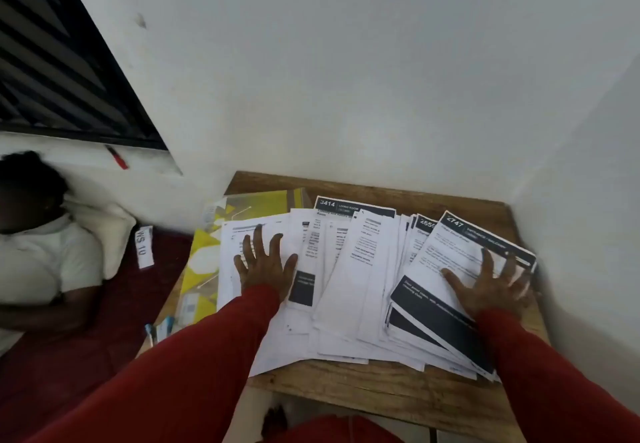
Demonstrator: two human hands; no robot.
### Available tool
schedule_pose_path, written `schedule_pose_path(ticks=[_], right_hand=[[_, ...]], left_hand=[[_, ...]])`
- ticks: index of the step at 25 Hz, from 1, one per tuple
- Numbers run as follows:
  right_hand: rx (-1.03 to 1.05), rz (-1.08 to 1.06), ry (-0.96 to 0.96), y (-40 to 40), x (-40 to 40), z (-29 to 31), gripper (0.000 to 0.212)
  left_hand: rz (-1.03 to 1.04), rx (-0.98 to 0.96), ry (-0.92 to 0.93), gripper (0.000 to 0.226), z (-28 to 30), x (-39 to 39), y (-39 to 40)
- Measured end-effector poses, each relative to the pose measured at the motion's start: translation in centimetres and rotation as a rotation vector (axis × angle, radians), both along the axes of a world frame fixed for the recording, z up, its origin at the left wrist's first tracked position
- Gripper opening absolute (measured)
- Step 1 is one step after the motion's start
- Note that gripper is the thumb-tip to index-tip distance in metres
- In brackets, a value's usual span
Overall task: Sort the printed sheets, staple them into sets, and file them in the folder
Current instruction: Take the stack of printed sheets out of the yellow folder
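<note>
Head view: both arms reach out in red sleeves, palms down on the papers.

The left hand (265, 262) and right hand (491, 281) press fingers spread on printed sheets (363, 279) fanned across the wooden table (381, 390); the yellow folder (204, 259) lies partly beneath them at left.

The light is soft and even, fairly dim, washing the plain white wall (346, 61) to a flat grey. Only faint shadows sit under the spread white printed sheets (349, 286) on the small wooden bench (381, 387). The whole picture is slightly smeared; the print is mostly unreadable. Straight lines lean and bow toward the edges, and the dark slatted window (62, 71) slants steeply.
</note>
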State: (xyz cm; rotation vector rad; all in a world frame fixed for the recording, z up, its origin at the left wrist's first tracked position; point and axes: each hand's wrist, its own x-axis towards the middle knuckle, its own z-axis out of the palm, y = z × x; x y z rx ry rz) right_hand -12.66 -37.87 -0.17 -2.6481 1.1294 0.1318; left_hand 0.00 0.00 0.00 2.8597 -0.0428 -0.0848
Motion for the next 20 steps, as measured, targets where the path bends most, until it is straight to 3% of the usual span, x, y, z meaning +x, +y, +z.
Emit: schedule_pose_path(ticks=[3, 5, 12, 15, 20], right_hand=[[-0.018, 0.035, 0.115, -0.3, 0.0, -0.3, 0.102], [-0.016, 0.096, 0.134, 0.1, 0.2, -1.0, 0.099], [-0.002, 0.266, 0.166, 4.4, 3.0, -1.2, 0.090], [-0.006, 0.183, 0.075, 4.8, 3.2, -0.9, 0.091], [0.041, 0.217, 0.153, 7.4, 2.5, -1.5, 0.088]], left_hand=[[0.156, 0.065, 0.121, 0.060, -0.4, -0.4, 1.7], [0.137, 0.102, 0.185, 0.060, -1.3, -0.6, 2.9], [-0.170, 0.093, 0.087, 0.057, -1.1, -0.4, -1.6], [-0.215, 0.038, 0.051, 0.069, -0.7, 0.0, -4.1], [-0.451, 0.118, 0.062, 0.071, -1.3, -2.4, -6.8]])
